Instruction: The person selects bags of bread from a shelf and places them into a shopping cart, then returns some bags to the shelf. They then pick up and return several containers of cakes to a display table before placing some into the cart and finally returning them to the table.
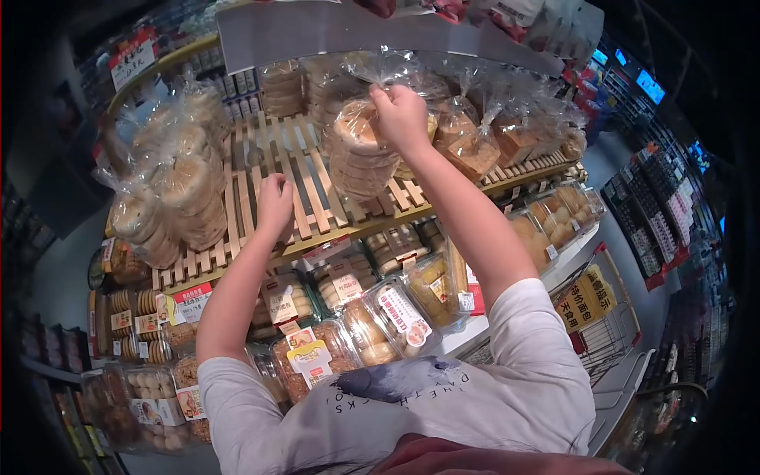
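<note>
My right hand (pixel 401 115) is closed on the gathered top of a clear plastic bag. Inside that bag is a stack of round flat breads (pixel 362 154), upright over the slatted wooden shelf (pixel 277 150). My left hand (pixel 275 202) rests at the front part of the slats with its fingers curled in; whether anything is in them cannot be made out. More bagged stacks of round breads (pixel 190 190) stand on the left of the shelf. Bagged loaves (pixel 471 150) lie to the right of my right hand.
Below the shelf are clear boxes of bread and pastries (pixel 344 281), with labels and price cards. A shopping cart (pixel 606 340) with a yellow sign stands at the right. A grey panel (pixel 317 36) rises behind the shelf, and store racks (pixel 649 206) stand farther right.
</note>
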Motion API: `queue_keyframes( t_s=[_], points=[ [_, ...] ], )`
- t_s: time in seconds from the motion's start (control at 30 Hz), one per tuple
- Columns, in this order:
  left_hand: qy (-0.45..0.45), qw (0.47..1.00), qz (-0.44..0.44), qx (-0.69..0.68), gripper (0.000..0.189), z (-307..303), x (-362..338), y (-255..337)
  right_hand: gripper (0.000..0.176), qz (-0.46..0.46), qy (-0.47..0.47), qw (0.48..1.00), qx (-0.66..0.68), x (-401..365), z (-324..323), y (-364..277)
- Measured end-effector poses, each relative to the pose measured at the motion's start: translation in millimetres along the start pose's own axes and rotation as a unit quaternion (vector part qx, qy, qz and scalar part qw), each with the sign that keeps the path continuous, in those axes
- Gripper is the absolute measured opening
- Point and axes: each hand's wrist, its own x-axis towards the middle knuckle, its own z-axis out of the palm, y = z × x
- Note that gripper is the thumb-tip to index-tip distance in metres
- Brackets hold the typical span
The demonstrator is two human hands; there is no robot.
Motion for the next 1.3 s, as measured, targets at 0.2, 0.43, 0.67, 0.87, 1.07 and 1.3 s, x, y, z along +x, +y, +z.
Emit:
queue_keyframes(
  t_s=[0.2, 0.43, 0.67, 0.87, 1.07, 1.3],
  points=[
    [-0.05, 0.998, -0.039, -0.004, 0.03, -27, -17, -14, 0.028, -0.03, 0.024, 0.966, -0.257, 6, 57, 39],
    [-0.057, 0.998, -0.001, 0.029, 0.027, -25, -23, 3, 0.048, -0.052, 0.017, 0.984, -0.172, -3, 40, 25],
    [-0.097, 0.991, 0.069, -0.059, 0.03, -5, -42, 23, 0.036, -0.085, 0.047, 0.995, -0.025, -130, -56, 35],
    [-0.121, 0.912, 0.393, -0.018, 0.029, 9, -104, 61, 0.025, 0.044, 0.063, 0.979, -0.187, -341, -157, 102],
    [-0.279, 0.79, 0.544, -0.051, 0.036, 75, -166, 135, 0.021, 0.391, 0.18, 0.86, -0.273, -527, -266, 109],
    [-0.493, 0.634, 0.59, -0.08, 0.039, 147, -277, 218, 0.023, 0.487, 0.374, 0.717, -0.329, -648, -346, 112]
  ],
)
